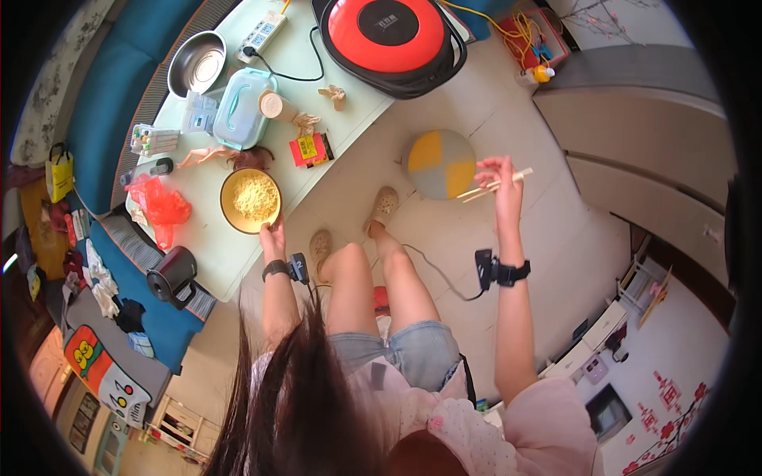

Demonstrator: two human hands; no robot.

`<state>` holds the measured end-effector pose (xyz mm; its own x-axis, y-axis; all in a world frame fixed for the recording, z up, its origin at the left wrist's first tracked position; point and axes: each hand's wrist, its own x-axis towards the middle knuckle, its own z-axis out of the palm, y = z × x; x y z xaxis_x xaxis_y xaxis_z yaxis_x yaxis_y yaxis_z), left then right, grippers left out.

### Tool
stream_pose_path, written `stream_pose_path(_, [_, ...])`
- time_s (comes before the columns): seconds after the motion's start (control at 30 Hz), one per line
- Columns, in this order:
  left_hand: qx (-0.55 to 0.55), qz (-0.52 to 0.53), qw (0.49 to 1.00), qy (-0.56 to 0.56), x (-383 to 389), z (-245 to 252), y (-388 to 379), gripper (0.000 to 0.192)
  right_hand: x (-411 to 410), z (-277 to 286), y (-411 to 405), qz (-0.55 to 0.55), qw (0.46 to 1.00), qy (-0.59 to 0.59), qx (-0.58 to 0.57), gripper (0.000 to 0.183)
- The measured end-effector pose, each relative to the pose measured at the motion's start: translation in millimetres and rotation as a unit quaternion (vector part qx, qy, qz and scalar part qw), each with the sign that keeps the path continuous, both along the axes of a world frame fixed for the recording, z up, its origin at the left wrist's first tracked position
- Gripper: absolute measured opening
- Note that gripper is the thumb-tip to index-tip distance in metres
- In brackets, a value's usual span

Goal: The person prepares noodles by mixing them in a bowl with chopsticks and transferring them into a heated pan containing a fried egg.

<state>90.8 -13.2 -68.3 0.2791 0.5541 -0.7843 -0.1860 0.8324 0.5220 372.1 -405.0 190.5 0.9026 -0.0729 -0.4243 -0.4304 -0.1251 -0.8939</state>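
My left hand [273, 237] grips the near rim of a round bowl [228, 209] at the table's edge. Pale yellow shredded food or noodles [256, 198] are heaped inside it. Off to the right, my right hand [503, 185] is raised over the floor, away from the table. A pair of light wooden chopsticks [476, 193] sits in its fingers, tips pointing left. Close behind the bowl lie a doll [208, 156] with brown hair and a red and yellow packet [309, 150].
On the pale table [208, 262] stand a red electric pan [387, 30], a power strip [262, 35], a lidded blue box [241, 110], a steel bowl [197, 64] and a red plastic bag [161, 205]. A dark kettle [172, 277] is at left. A round stool [440, 165] stands on the floor.
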Motion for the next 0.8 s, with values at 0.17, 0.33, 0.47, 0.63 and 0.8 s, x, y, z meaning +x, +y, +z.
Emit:
stream_pose_path(0.17, [0.022, 0.070, 0.997, 0.034, 3, 10, -12, 0.040, 90, -44, 38, 0.219, 0.944, -0.061, -0.237, 0.035])
stream_pose_path(0.33, [0.047, -0.104, 0.985, 0.129, 40, 77, -67, 0.029, 152, -78, 53, 0.264, 0.915, -0.114, -0.283, 0.032])
stream_pose_path(0.47, [0.009, -0.220, 0.965, 0.144, 66, 102, -84, 0.029, 166, -91, 82, 0.287, 0.902, -0.168, -0.275, 0.030])
stream_pose_path(0.63, [0.022, -0.351, 0.926, 0.133, 132, 89, -111, 0.031, 173, -114, 86, 0.317, 0.891, -0.168, -0.279, 0.026])
stream_pose_path(0.8, [0.005, -0.357, 0.924, 0.133, 182, 65, -120, 0.031, 175, -119, 78, 0.373, 0.860, -0.144, -0.318, 0.017])
